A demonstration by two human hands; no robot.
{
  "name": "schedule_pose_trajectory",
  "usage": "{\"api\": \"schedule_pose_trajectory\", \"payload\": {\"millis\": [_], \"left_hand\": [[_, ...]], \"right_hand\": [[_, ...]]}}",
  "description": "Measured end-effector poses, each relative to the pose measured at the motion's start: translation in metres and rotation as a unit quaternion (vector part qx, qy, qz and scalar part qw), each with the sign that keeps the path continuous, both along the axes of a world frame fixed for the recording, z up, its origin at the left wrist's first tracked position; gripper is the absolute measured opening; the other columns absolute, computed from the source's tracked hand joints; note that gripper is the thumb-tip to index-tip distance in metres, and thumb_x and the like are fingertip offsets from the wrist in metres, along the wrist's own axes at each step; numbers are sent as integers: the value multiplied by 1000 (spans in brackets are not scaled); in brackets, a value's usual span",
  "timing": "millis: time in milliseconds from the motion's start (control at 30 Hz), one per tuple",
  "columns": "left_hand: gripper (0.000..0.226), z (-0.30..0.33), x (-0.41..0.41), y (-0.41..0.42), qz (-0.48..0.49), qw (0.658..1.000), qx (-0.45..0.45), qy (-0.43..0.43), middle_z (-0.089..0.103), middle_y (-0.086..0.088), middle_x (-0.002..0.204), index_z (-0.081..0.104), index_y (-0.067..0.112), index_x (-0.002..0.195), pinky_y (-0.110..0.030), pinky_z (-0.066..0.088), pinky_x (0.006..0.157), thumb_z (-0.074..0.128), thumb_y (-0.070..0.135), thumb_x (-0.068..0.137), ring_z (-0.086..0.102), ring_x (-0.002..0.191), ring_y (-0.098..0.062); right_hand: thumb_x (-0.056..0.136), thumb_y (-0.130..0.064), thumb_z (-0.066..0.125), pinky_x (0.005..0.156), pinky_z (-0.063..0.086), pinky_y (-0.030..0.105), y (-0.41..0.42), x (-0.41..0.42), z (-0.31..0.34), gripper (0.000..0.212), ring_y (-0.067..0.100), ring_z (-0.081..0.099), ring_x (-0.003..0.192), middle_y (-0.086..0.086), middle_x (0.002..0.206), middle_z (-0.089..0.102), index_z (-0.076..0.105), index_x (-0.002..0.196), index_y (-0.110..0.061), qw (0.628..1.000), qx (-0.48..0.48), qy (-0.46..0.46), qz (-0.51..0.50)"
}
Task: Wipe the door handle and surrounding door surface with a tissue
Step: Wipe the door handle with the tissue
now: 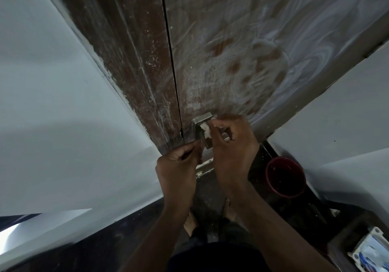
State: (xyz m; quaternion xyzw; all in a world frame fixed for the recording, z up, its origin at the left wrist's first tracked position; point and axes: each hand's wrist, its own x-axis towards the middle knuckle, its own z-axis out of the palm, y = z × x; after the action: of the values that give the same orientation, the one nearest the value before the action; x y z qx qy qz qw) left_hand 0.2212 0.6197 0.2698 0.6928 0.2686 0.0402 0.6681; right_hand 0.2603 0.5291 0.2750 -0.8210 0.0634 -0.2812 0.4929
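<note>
Both bare forearms reach up and forward. The left hand (179, 164) is curled loosely, fingers bent in; the right hand (233, 145) sits higher, its fingertips pinched together.

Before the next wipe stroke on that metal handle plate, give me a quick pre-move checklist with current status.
1. Crumpled white tissue in right hand: ok, pinched at the fingertips.
2. Tissue touching the silver metal handle plate: ok.
3. Left hand clear of the wiping path: ok, curled just below the plate.
4. Brown wooden door surface around the handle clean: not ok, white swirled residue and specks.
5. Tissue fresh enough: cannot tell.
6. Dark red round bucket out of the way: ok, at the right.
</note>
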Motion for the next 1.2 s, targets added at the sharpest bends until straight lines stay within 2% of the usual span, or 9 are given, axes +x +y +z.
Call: {"api": "schedule_pose_trajectory", "payload": {"millis": [133, 300, 433, 633, 800, 900, 1000, 1133, 1200], "left_hand": [[16, 2, 2, 2, 7, 1000, -3, -3, 79, 12, 78, 82, 22, 101, -16, 57, 68, 78, 15, 88, 76, 73, -6], [15, 3, 3, 1, 6, 1000, 8, -10, 79, 8, 74, 82, 21, 102, -12, 54, 65, 79, 21, 87, 74, 68, -8], [16, 6, 2, -1, 16, 999, -9, -26, 79, 7, 75, 82, 23, 103, -20, 59, 68, 77, 24, 88, 76, 69, -14], [15, 10, -1, -8, 42, 998, -22, -33, 78, 8, 72, 80, 33, 94, -20, 59, 69, 75, 20, 90, 74, 71, -11], [11, 13, -2, -7, 54, 998, -16, -35, 78, 7, 72, 80, 32, 94, -22, 59, 71, 76, 22, 90, 75, 71, -12], [10, 14, 0, -5, 59, 997, -17, -41, 76, 3, 67, 79, 35, 90, -18, 55, 67, 78, 26, 88, 71, 64, -10], [10, 15, 0, -5, 61, 997, -18, -46, 76, 5, 68, 79, 33, 93, -14, 54, 64, 78, 25, 88, 70, 64, -6], [16, 15, -4, -6, 70, 996, -14, -50, 77, 18, 73, 79, 28, 101, -11, 53, 63, 75, 17, 90, 73, 70, 1], [15, 13, -4, -7, 73, 996, -10, -48, 77, 14, 71, 80, 26, 102, -11, 52, 61, 76, 18, 90, 71, 66, 0]], "right_hand": [[78, 3, 78, 69, 49, 10, 12, -5, -3, 9, 9, 63, 78, 9, 89, 66, 70, 81, 0, 999, -31, -4, 40], [79, 2, 77, 67, 49, 8, -2, 2, -1, 11, 5, 61, 77, 4, 88, 66, 71, 82, -6, 1000, 1, 19, 7], [80, 2, 77, 67, 48, 8, 4, -3, -1, 9, 5, 60, 75, 4, 87, 64, 70, 81, -5, 996, -22, 66, 53], [80, 3, 76, 71, 46, 2, 7, 0, 27, 7, 7, 61, 80, 10, 86, 65, 70, 79, -1, 998, -22, -27, 49], [79, 4, 77, 70, 49, 7, 3, -2, 16, 11, 13, 64, 77, 9, 89, 65, 71, 83, -4, 996, -67, -11, 60], [82, -5, 77, 75, 48, 6, -2, -1, 19, 13, 7, 64, 85, 4, 97, 68, 71, 93, -6, 998, -51, -4, 42], [84, -7, 76, 80, 49, 6, 3, -1, 21, 18, 6, 65, 93, 7, 104, 68, 72, 102, -6, 999, -33, 1, 41], [85, 0, 69, 85, 49, 10, 14, -5, 17, 11, 20, 66, 95, 10, 99, 71, 75, 95, -1, 987, -115, -66, 91], [85, -2, 70, 84, 47, 9, 10, -2, 15, 10, 20, 65, 93, 9, 98, 72, 75, 94, -2, 987, -121, -68, 84]]}}
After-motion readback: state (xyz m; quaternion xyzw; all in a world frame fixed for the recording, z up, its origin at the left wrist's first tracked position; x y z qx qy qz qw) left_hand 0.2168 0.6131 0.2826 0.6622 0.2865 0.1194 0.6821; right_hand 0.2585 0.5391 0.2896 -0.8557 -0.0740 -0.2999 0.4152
